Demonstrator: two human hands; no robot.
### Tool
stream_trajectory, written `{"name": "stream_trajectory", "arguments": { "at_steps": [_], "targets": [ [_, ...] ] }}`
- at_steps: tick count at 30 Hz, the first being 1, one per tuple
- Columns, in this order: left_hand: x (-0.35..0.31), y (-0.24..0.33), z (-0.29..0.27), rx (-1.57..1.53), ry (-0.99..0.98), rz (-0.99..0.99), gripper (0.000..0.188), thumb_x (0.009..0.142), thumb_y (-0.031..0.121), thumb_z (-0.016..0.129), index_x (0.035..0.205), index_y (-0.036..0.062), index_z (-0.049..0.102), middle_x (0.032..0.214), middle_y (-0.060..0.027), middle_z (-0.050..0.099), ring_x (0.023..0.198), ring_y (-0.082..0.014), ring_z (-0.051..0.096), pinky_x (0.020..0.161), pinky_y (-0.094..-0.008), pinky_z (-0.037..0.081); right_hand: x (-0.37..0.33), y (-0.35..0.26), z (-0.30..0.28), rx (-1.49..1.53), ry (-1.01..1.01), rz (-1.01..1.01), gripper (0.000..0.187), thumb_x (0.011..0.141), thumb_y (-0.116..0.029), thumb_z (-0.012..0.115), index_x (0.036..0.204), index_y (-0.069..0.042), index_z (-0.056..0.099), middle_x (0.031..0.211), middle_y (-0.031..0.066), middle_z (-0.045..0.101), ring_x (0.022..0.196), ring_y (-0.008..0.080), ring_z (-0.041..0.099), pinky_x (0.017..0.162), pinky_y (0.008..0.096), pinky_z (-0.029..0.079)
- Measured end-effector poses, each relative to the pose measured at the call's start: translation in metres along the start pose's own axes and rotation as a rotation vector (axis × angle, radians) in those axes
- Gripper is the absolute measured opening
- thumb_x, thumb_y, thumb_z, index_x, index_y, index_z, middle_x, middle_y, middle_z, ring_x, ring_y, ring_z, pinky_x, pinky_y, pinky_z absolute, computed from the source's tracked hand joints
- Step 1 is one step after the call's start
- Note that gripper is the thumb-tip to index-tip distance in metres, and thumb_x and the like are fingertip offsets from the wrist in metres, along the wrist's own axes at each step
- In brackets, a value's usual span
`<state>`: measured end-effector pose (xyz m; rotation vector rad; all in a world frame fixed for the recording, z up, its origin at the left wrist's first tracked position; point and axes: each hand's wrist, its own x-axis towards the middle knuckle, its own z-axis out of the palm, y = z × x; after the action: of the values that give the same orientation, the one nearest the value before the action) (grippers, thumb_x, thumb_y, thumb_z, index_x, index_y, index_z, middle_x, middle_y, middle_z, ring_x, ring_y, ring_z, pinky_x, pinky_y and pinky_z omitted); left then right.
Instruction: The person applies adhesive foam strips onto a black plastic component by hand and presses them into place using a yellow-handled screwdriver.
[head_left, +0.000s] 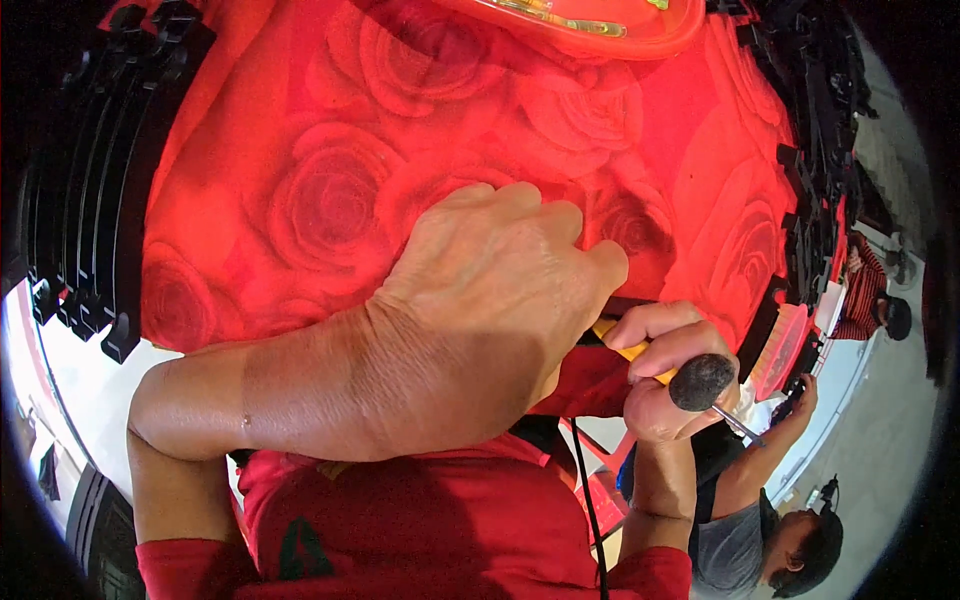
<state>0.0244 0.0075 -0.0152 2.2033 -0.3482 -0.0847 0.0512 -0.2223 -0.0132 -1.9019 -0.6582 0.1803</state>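
Observation:
My left hand [495, 275] is over the front part of the red cloth with its back up. Its fingers curl under, so whatever they hold is hidden. A dark edge [628, 303] shows just beside its knuckles, too little of it to name. Lower right of it, my right hand [660, 390] is closed round a screwdriver with a yellow handle [628, 345]. The thin metal shaft [738, 427] points down and right, away from my left hand. A dark grey rounded piece [700, 383] sits at the fingers, along the tool; I cannot tell what it belongs to.
Long black plastic parts [100, 200] lie stacked along the left edge. More black parts [800, 200] pile up on the right, near a pink brush [780, 345]. A red tray [650, 40] stands at the far side. Another person [750, 530] is close on my right.

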Motion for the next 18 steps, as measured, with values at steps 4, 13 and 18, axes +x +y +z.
{"name": "stream_trajectory", "arguments": {
  "at_steps": [4,13,18],
  "targets": [
    [0.002,-0.005,0.002,0.015,-0.001,-0.006,0.024,0.081,0.016,0.080,0.094,0.0106,0.061,0.089,-0.0099,0.060,0.087,-0.0334,0.061,0.077,-0.0467,0.050,0.015,-0.007,-0.002,-0.289,-0.205,-0.142,0.004,0.085,-0.003,0.065,0.084,-0.007,0.064,0.080,0.0164,0.074,0.068,0.0236,0.072,0.060,0.0318,0.056],
    [0.004,-0.003,0.002,0.050,-0.057,-0.026,0.024,0.082,0.015,0.079,0.098,0.0106,0.062,0.092,-0.0105,0.061,0.091,-0.0341,0.062,0.080,-0.0473,0.051,0.005,0.001,0.009,0.086,0.176,0.009,0.052,0.112,-0.032,0.044,0.073,-0.002,0.060,0.075,0.0204,0.071,0.053,0.0177,0.061,0.050,0.0281,0.047],
    [0.004,-0.002,0.002,0.067,-0.066,-0.033,0.024,0.082,0.015,0.080,0.097,0.0106,0.063,0.091,-0.0102,0.061,0.091,-0.0340,0.062,0.080,-0.0474,0.051,0.005,0.000,0.008,0.075,0.130,0.048,0.052,0.112,-0.033,0.044,0.074,-0.002,0.061,0.073,0.0214,0.071,0.053,0.0153,0.060,0.049,0.0259,0.045]
  ]
}}
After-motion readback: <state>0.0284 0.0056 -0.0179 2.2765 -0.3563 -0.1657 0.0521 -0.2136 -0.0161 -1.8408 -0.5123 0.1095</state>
